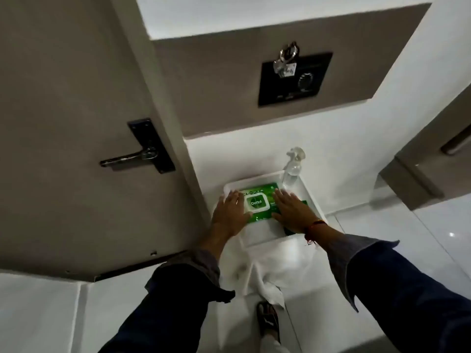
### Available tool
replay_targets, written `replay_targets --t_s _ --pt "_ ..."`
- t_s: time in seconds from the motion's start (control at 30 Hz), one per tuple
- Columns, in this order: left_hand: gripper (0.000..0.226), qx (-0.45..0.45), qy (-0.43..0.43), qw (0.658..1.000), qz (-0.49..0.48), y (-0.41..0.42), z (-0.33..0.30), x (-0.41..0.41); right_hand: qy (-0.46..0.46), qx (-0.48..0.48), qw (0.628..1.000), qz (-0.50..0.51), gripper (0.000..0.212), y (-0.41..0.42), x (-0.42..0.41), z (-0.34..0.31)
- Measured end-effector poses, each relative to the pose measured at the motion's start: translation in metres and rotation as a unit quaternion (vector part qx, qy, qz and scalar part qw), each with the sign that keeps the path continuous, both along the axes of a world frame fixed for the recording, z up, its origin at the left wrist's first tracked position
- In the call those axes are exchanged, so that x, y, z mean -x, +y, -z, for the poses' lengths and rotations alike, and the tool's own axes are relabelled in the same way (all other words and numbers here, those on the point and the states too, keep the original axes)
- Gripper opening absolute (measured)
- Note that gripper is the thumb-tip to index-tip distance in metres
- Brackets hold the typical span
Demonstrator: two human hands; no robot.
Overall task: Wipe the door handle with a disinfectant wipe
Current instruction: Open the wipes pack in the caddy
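Centrally, item one: door handle (128, 157), a dark metal lever on a dark backplate (152, 146), mounted on the grey-brown door (63, 123) at the left of the view, lever pointing left, untouched and well apart from both hands.

Item two: pack of disinfectant wipes (257, 205), green wrapper with a white flip lid bearing the Dettol name, lying flat in a white tray (309, 197) low against the white wall.

Item three: left hand (229, 212), fingers spread, palm down on the left end of the pack, fingertips reaching a bit of white material at the tray's corner; whether it pinches that material cannot be told.

Item four: right hand (293, 212), fingers spread flat on the right end of the pack, a red thread band at the wrist. Both arms wear dark sleeves with turned-back cuffs.

Item five: clear spray bottle (293, 166), upright in the tray's far right corner.

Item six: white cloth (262, 273) draped over the tray's near edge, hanging down.

Item seven: black wall panel (293, 80) with a dial above, keys (286, 61) hanging at its top edge.
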State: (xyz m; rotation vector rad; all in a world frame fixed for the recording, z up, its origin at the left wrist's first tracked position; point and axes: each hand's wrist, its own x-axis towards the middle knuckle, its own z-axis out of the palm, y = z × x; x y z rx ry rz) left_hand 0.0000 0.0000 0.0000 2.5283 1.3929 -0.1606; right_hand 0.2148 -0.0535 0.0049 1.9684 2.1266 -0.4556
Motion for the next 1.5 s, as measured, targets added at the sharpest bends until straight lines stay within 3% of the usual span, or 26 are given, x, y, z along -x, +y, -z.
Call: replay_targets --t_s 0.23,0.53,0.8,0.93,1.07,1.17,1.27,1.5 --pt "0.060 0.009 0.086 0.995 0.039 0.009 0.042 -0.043 0.004 0.074 0.997 -0.022 0.081 0.029 -0.003 0.049" --pt "0.051 -0.032 0.163 0.984 0.070 0.020 0.061 -0.069 -0.009 0.005 0.999 -0.052 0.080 0.026 -0.007 0.078" --pt "0.034 -0.080 0.117 0.985 0.096 0.051 0.025 -0.059 0.009 -0.014 0.998 -0.064 0.073 0.031 -0.011 0.075" --pt "0.032 -0.008 0.034 0.999 0.013 0.069 0.012 -0.054 0.098 -0.063 0.993 -0.020 0.052 0.036 -0.017 0.065" --pt "0.030 -0.008 -0.013 1.000 -0.012 0.069 0.009 -0.056 0.140 -0.127 0.982 0.008 0.033 0.045 -0.019 0.056" --pt "0.035 -0.002 -0.039 0.999 -0.025 0.066 0.008 -0.057 0.105 -0.088 0.989 -0.046 0.039 0.058 -0.010 0.057" --pt "0.037 0.008 -0.048 0.998 -0.026 0.065 0.009 -0.056 0.057 -0.046 0.997 -0.039 0.036 0.065 0.000 0.061" --pt "0.036 -0.013 -0.023 0.999 0.019 0.059 0.008 -0.050 0.191 -0.201 0.961 -0.012 0.013 0.046 -0.006 0.058"
